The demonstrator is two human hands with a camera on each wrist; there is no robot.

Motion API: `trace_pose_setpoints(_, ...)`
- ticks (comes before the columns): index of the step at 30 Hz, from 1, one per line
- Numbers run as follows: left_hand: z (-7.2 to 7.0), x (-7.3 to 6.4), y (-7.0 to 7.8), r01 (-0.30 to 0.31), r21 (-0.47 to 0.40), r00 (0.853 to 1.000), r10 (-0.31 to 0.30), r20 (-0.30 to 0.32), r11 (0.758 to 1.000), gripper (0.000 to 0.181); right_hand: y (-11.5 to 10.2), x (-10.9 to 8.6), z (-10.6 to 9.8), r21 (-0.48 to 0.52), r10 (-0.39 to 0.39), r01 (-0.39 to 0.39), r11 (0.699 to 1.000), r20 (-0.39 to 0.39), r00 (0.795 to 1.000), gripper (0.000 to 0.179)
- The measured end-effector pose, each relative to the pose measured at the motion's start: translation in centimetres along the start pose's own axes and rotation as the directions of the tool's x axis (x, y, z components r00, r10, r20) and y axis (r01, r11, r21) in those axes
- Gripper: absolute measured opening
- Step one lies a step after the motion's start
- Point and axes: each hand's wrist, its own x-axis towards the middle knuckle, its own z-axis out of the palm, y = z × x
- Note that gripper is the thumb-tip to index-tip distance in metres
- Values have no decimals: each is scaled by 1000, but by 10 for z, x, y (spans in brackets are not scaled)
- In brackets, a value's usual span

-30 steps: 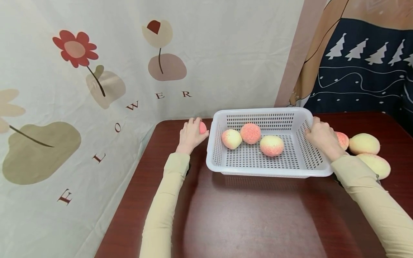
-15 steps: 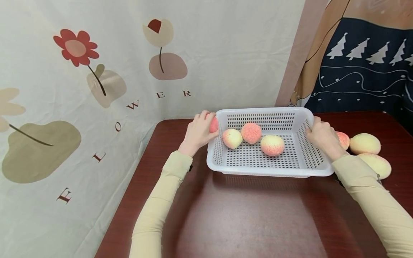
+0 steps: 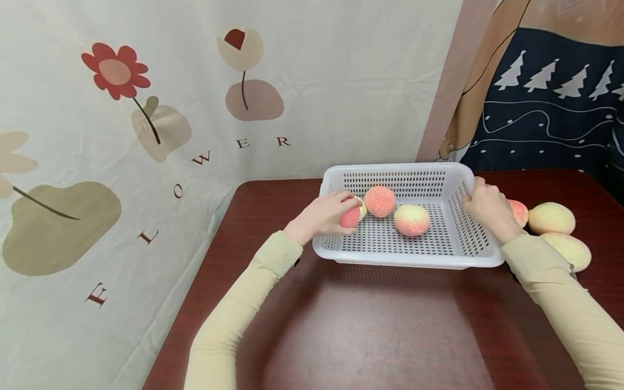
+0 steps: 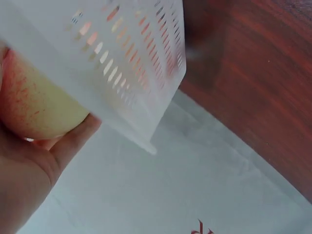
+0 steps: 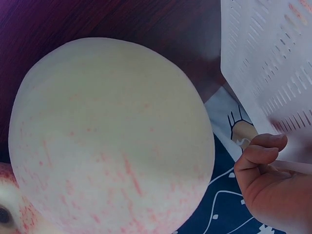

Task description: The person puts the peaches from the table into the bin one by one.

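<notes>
My left hand [image 3: 324, 216] holds a pink-and-yellow peach [image 3: 349, 218] inside the left end of a white perforated plastic basket [image 3: 404, 261]. The left wrist view shows fingers curled round that peach [image 4: 41, 105] beside the basket wall [image 4: 141, 63]. Partly hidden behind it is a pale peach [image 3: 363, 208]. A pink peach [image 3: 379, 201] and a yellow-pink peach [image 3: 411, 220] lie on the basket floor. My right hand [image 3: 489, 208] grips the basket's right rim, its fingers [image 5: 263, 151] bent at the edge in the right wrist view.
Right of the basket, a pink peach [image 3: 519, 212] and two pale peaches, one behind [image 3: 552, 218] and one in front [image 3: 567, 250], sit on the dark red wooden table [image 3: 390, 325]. A flower-print cloth [image 3: 341, 81] hangs along the table's back and left edges.
My left hand has carried the peach from the table left of the basket, rightward over the rim and into the basket. My right hand stays on the right rim.
</notes>
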Motion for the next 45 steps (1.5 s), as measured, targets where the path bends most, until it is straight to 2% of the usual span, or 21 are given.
trace_pose_setpoints(4, 9, 4, 3, -59, -4, 995, 59, 81, 998, 52, 0, 0, 0, 7, 0, 0, 1000, 0, 1000, 58)
trace_pose_setpoints(9, 19, 7, 8, -45, 7, 977, 43, 208, 999, 57, 0, 0, 1, 10, -3, 3, 1000, -6, 1000, 59)
trace_pose_setpoints(13, 25, 7, 13, -40, 30, 962, 30, 271, 999, 58, 0, 0, 1, 10, -9, 9, 1000, -13, 1000, 58)
trace_pose_setpoints(20, 32, 8, 19, -52, 93, 958, 23, 286, 994, 51, 1, 0, 1, 11, -7, 7, 1000, -13, 1000, 58)
trace_pose_setpoints(28, 38, 11, 23, -47, 162, 961, 1, 277, 986, 45, 0, -1, 1, 14, -16, 16, 1000, -22, 1000, 57)
trace_pose_setpoints(36, 38, 11, 23, -15, 150, 965, -25, 262, 989, 44, -1, -1, 1, 12, -9, 9, 1000, -10, 1000, 59)
trace_pose_setpoints(45, 35, 9, 24, 9, 138, 963, -46, 265, 990, 54, -1, -2, 1, 15, -14, 14, 1000, -21, 1000, 57)
